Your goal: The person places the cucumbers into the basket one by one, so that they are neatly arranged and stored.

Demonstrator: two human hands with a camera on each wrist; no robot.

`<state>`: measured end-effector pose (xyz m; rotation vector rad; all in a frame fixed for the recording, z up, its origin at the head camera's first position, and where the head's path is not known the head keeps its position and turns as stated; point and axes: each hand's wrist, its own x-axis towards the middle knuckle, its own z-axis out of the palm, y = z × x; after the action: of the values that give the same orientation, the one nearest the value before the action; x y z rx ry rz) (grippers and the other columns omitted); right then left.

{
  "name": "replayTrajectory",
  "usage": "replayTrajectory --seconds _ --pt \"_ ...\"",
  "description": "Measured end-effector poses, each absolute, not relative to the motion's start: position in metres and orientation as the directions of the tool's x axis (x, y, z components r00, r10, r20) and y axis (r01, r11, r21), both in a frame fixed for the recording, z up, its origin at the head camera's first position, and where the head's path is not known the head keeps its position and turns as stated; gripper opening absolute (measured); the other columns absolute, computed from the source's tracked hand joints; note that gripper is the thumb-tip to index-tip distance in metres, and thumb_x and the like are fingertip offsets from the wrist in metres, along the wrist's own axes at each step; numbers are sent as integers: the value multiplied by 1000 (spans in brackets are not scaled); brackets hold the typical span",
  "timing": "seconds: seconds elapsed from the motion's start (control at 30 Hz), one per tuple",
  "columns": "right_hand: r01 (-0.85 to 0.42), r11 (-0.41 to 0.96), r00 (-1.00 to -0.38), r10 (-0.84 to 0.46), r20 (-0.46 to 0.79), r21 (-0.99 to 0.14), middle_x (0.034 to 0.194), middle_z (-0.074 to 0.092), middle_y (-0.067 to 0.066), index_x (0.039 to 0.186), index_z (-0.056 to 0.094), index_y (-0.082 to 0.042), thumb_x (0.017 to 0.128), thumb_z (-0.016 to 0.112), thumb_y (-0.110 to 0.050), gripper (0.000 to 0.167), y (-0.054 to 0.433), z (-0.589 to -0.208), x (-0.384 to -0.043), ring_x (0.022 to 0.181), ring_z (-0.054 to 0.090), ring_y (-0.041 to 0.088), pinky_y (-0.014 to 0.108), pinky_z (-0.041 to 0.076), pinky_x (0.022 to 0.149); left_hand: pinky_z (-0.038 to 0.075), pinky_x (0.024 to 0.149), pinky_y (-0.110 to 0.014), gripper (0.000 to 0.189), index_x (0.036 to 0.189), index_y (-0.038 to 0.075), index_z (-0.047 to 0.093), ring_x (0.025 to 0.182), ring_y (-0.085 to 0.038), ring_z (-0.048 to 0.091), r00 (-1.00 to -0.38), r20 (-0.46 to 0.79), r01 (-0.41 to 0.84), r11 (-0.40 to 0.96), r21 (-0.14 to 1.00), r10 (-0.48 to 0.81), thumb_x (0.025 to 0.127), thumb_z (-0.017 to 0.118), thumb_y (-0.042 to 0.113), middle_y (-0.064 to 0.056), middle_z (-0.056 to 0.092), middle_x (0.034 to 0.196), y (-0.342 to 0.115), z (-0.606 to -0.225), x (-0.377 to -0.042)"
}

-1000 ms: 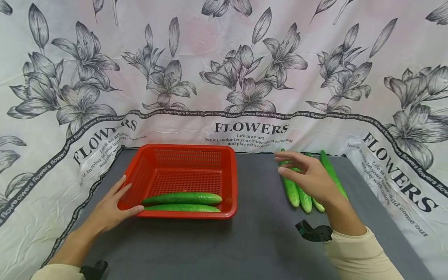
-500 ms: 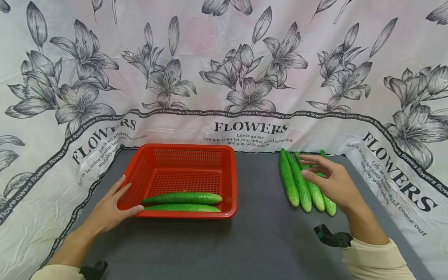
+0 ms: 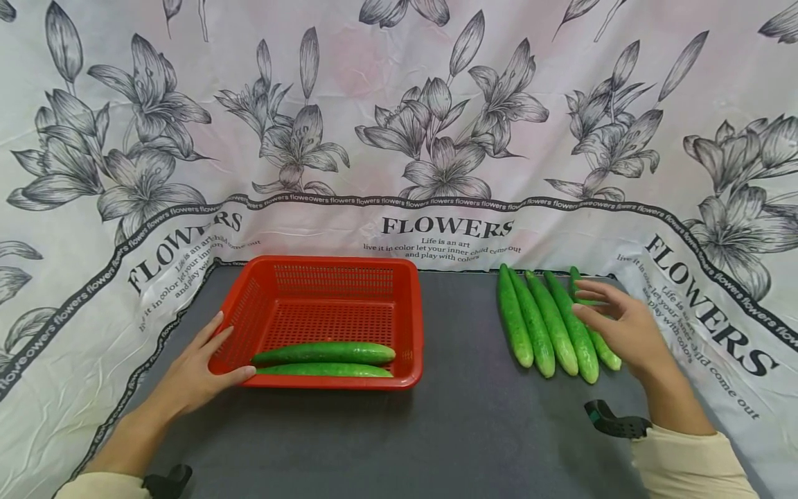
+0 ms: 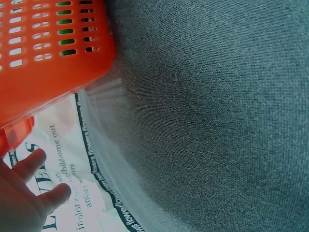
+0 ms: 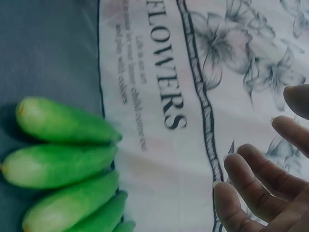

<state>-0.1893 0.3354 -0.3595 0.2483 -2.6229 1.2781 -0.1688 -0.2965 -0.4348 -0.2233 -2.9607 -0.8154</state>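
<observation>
Five cucumbers (image 3: 550,324) lay side by side at about 2 o'clock on the grey-covered bench (image 3: 458,402), fanning slightly. Their long axes ran roughly from 11 to 5 o'clock, the narrower, darker ends pointing away and the paler, blunt ends toward the person. The far tips came close to the bench's 12 o'clock edge, where a floral printed fabric (image 3: 449,142) rose behind.

The right hand (image 3: 623,336), holding nothing and with fingers loosely bent, hovered over the rightmost cucumber and partly hid it.

A red plastic basket (image 3: 409,312) stood toward 9 o'clock, its long sides running 9 to 3. Inside, two more cucumbers (image 3: 324,354) lay parallel along its near wall, also 9 to 3, with the perforated floor showing beyond them toward 12.

The left hand (image 3: 193,378) rested at the basket's 8 o'clock corner, fingers spread and straight, not gripping. A broad strip of grey cloth separated basket from the row, and more stretched toward 6 o'clock.
</observation>
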Motion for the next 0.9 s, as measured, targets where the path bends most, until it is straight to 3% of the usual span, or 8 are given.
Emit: replayTrajectory --seconds 0.1,0.27,0.37,0.47,0.6,0.7,0.9 --pt "-227 605 -966 -43 254 -763 117 55 -9 142 47 -7 97 61 -22 49 344 -364 -191 96 54 -3 18 49 72 31 94 -65 92 146 -3 37 128 -46 29 -988 97 155 851 502 122 81 70 54 -12 13 159 -296 -435 -169" --pt "-169 630 -977 -8 211 -758 126 53 11 144 45 -7 98 59 -30 53 357 -371 -195 97 50 -6 16 48 73 31 94 -66 92 146 -3 37 128 -46 29 -988 97 154 851 502 122 81 70 54 -13 13 158 -297 -435 -169" --pt "-127 649 -983 18 182 -750 131 50 23 144 44 -7 97 58 -34 56 366 -376 -200 101 50 1 15 47 73 32 93 -65 92 146 -3 37 127 -45 29 -988 99 154 850 503 121 81 70 54 -13 13 158 -297 -435 -169" --pt "-91 659 -987 40 156 -746 132 48 29 145 41 -3 98 58 -35 59 374 -380 -205 108 53 24 17 47 71 32 93 -66 92 145 -3 37 127 -46 30 -987 102 157 851 500 122 81 69 55 -12 13 158 -297 -436 -170" --pt "-39 669 -994 51 98 -742 134 43 35 147 35 1 99 55 -37 64 385 -388 -212 117 43 52 42 50 81 33 93 -66 92 145 -4 37 126 -46 31 -987 104 161 853 496 126 82 68 56 -13 13 158 -298 -437 -169" --pt "3 684 -997 58 51 -729 135 40 38 148 31 2 99 53 -38 67 394 -394 -217 118 39 56 63 41 85 33 92 -66 92 145 -4 37 126 -46 31 -986 103 162 854 495 128 82 68 56 -13 13 158 -298 -438 -169" --pt "79 697 -997 74 -38 -713 136 35 41 149 26 4 99 50 -44 74 408 -403 -227 118 34 61 69 35 88 34 92 -66 92 145 -4 37 126 -46 31 -986 109 166 853 494 129 82 68 56 -13 13 158 -297 -437 -169"
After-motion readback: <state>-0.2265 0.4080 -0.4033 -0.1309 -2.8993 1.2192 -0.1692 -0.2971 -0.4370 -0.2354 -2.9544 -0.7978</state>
